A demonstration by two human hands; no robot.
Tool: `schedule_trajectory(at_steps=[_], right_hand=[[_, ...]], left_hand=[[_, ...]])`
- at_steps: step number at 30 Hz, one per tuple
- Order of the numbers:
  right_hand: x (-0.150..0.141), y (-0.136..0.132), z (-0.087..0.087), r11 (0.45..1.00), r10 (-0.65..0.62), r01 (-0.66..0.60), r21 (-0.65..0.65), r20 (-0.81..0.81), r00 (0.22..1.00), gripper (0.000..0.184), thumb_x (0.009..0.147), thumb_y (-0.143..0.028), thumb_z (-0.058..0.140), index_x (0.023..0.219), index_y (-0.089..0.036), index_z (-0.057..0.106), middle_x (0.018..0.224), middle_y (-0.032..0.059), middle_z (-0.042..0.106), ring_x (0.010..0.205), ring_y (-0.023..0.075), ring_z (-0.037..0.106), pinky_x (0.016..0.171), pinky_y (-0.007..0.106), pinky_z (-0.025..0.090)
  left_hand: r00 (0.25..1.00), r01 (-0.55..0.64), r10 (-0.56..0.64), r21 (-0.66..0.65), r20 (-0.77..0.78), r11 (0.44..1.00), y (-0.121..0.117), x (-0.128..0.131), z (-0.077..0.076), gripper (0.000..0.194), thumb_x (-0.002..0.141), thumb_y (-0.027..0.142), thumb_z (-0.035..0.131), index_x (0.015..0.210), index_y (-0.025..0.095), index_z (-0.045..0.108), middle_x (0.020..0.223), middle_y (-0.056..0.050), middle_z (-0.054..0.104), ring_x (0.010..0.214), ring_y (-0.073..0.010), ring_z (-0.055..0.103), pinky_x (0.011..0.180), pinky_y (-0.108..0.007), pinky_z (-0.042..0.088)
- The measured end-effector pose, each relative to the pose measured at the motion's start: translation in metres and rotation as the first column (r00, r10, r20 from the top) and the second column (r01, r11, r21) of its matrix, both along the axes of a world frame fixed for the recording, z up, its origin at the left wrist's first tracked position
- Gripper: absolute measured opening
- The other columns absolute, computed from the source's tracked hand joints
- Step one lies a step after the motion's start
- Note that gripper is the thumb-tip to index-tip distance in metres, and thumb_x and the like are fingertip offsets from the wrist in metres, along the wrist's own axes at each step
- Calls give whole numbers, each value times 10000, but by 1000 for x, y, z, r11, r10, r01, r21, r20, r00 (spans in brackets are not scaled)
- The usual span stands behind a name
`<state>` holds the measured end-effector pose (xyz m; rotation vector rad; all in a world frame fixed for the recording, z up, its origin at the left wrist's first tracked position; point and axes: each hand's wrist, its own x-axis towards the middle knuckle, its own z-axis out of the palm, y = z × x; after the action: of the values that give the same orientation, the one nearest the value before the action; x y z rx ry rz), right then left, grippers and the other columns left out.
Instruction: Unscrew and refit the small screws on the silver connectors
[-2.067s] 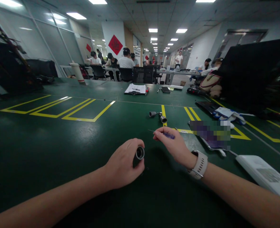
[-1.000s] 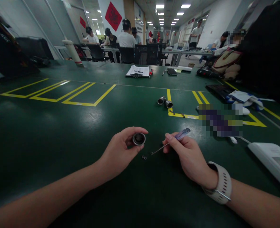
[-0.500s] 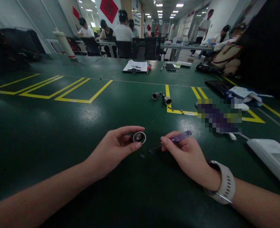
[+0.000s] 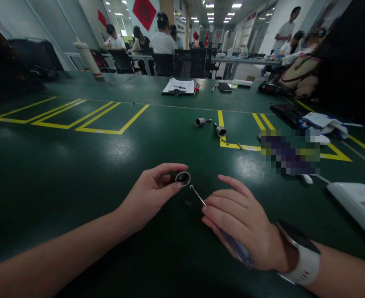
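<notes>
My left hand (image 4: 153, 192) is closed around a round metal cup-shaped part (image 4: 182, 179), its hollow end facing me. Between the fingers of my right hand (image 4: 238, 219) is a screwdriver with a clear purple handle (image 4: 236, 248). Its thin shaft (image 4: 198, 196) points up and left, and a small ring-like piece (image 4: 191, 187) sits at the tip, just off the cup's rim. Two tiny nut-like rings (image 4: 187, 203) lie on the green table below the cup. My right index finger is stretched away from the handle.
Two similar metal cup parts with stems (image 4: 220, 130) lie farther back, beside several small rings (image 4: 239, 145) on yellow tape. A clipboard (image 4: 178, 87), a phone (image 4: 225, 87) and a white device (image 4: 356, 211) are on the table. People sit at tables beyond.
My right hand has turned over, swinging the screwdriver from handle-up to handle-down. Its tip, with the small ring, has risen from the table to near the cup. The left hand keeps its hold.
</notes>
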<state>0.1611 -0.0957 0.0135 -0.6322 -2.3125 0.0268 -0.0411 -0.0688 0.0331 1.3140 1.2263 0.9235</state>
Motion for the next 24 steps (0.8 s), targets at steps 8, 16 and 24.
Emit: schedule_trajectory(at_steps=[8, 16, 24], right_hand=[[-1, -2, 2, 998, 14, -13, 57, -12, 1000, 70, 841, -135, 562, 886, -134, 616, 843, 59, 716, 839, 172, 652, 1022, 439, 378], [-6, -2, 2, 998, 7, -8, 62, 15, 1000, 83, 858, -140, 538, 868, -148, 620, 830, 49, 719, 814, 165, 654, 1029, 438, 374], [-8, -7, 1, 999, -9, 9, 37, 7, 1000, 97, 855, -124, 529, 864, -155, 620, 829, 44, 716, 804, 168, 650, 1022, 451, 384]], left_hand=[[999, 39, -37, 44, -32, 998, -5, 4, -3, 300, 692, 190, 646, 991, 176, 634, 1000, -41, 698, 893, -191, 660, 821, -340, 543], [997, -6, 17, 144, -78, 990, -7, 5, -7, 146, 676, 171, 633, 818, 171, 668, 1003, -42, 684, 974, -200, 633, 805, -317, 551], [999, -16, 22, 139, -43, 990, -6, 6, -7, 148, 663, 152, 630, 802, 166, 680, 985, -42, 691, 974, -194, 633, 826, -313, 542]])
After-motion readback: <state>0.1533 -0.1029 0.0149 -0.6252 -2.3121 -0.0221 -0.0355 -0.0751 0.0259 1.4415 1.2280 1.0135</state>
